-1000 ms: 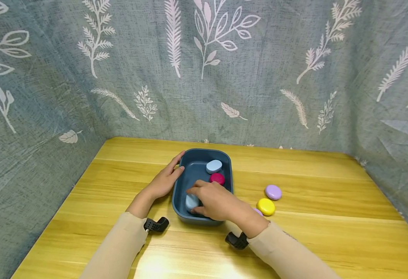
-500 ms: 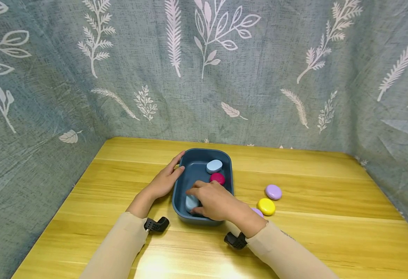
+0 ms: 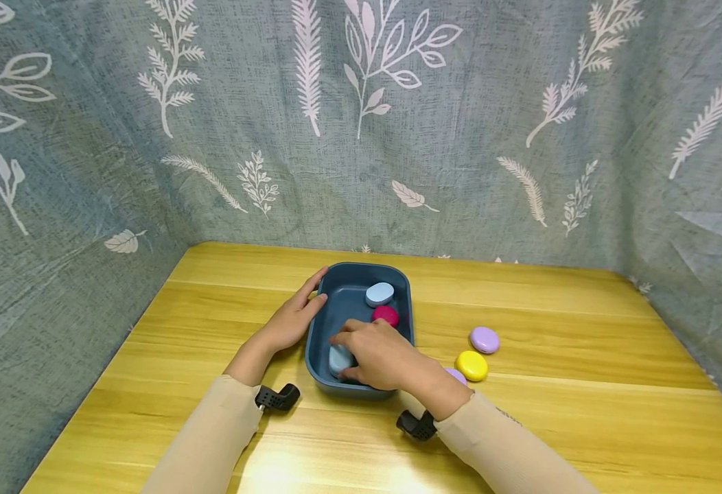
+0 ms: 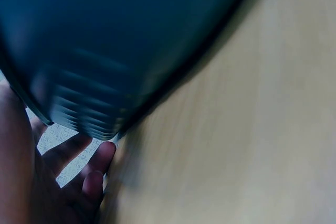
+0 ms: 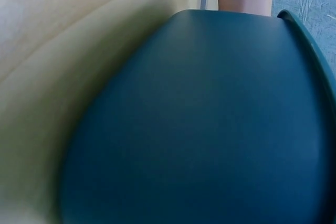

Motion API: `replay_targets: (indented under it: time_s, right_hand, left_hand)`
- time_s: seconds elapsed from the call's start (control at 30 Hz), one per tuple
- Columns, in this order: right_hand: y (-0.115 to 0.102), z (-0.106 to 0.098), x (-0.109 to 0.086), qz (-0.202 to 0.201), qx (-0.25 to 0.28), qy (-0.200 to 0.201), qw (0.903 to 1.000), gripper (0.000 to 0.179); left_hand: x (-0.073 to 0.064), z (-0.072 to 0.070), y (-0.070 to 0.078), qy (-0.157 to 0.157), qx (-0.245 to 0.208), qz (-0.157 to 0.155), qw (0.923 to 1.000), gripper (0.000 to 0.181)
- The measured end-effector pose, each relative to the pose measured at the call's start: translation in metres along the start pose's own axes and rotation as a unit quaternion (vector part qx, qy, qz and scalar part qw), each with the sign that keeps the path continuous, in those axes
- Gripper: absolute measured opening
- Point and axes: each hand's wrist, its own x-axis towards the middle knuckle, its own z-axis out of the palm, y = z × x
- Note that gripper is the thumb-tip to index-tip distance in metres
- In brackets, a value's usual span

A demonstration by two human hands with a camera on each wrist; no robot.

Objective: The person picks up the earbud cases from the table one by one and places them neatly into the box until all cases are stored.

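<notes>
A dark blue bin (image 3: 348,394) with rounded corners stands on the table. My left hand (image 3: 288,322) rests against its left side, fingers fairly straight along the outer wall and thumb at the rim. In the left wrist view, fingertips (image 4: 106,151) touch the bin's ribbed wall. My right hand (image 3: 376,353) reaches into the near part of the bin. Its thumb and fingers pinch a smooth light-blue rounded piece (image 3: 339,359), partly hidden by the hand. Farther back inside lie a pale blue oval piece (image 3: 379,294) and a crimson round piece (image 3: 385,315). The right wrist view shows only the bin's outer wall (image 5: 199,119).
Right of the bin, on the wooden table (image 3: 559,343), lie a lilac round piece (image 3: 484,339) and a yellow one (image 3: 471,366). Another lilac piece (image 3: 456,375) is partly covered by the right wrist. A leaf-patterned curtain (image 3: 361,171) hangs behind.
Almost nothing differs. The right wrist has shifted very slightly, uncovering a bit more of the near lilac piece; both hands keep their places at the bin.
</notes>
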Motion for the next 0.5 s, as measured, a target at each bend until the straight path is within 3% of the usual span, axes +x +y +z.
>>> replay_targets:
  time_s: [0.5]
  right_hand:
    - [0.0040,-0.0064,-0.0050,-0.002,0.015,0.019,0.9997,0.052]
  left_hand:
    - [-0.0003,-0.0003,0.0017,0.000,0.001,-0.008,1.0000,0.052]
